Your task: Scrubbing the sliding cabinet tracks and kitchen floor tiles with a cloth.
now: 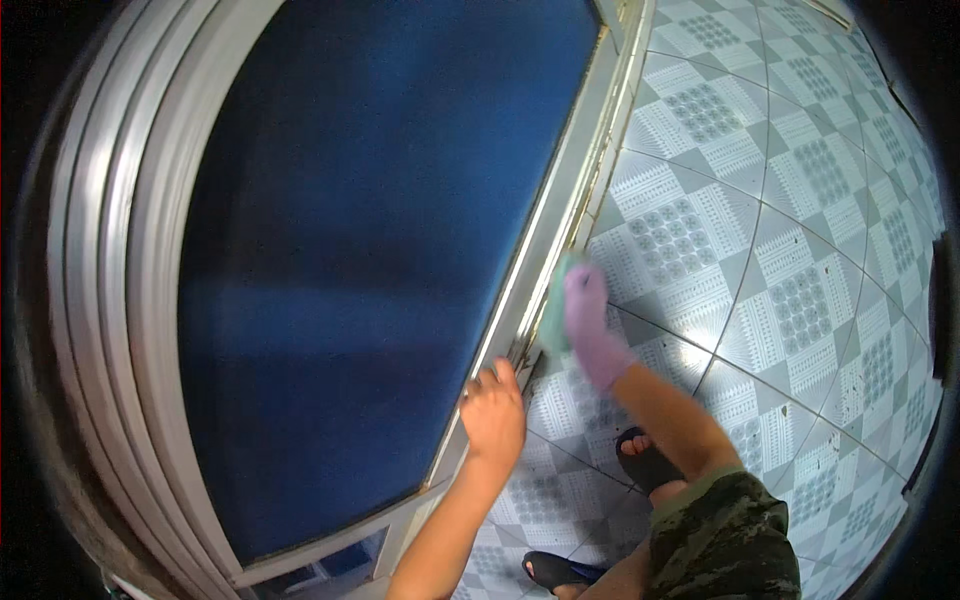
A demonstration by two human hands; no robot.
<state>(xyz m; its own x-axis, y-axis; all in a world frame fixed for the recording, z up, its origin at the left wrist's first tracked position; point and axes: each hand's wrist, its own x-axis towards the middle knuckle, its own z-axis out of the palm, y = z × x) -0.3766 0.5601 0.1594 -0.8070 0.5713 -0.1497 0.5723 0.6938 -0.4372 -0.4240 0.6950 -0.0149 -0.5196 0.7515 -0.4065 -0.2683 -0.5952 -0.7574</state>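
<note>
My left hand [495, 412] is bare, its fingers curled against the metal frame [517, 285] of a door or window with a dark blue pane [360, 262]. In a purple glove, my right hand [589, 315] is pressed on a light green cloth or sponge [556, 311], blurred by motion. The cloth lies along the lower edge of the frame, beside the floor track [577, 232]. Dark dirt shows in the track between my two hands.
Patterned grey and white floor tiles [750, 285] with scattered bits of dirt lie to the right. My feet in dark sandals [649, 461] stand close below. Ribbed metal framing [112, 225] curves along the left side.
</note>
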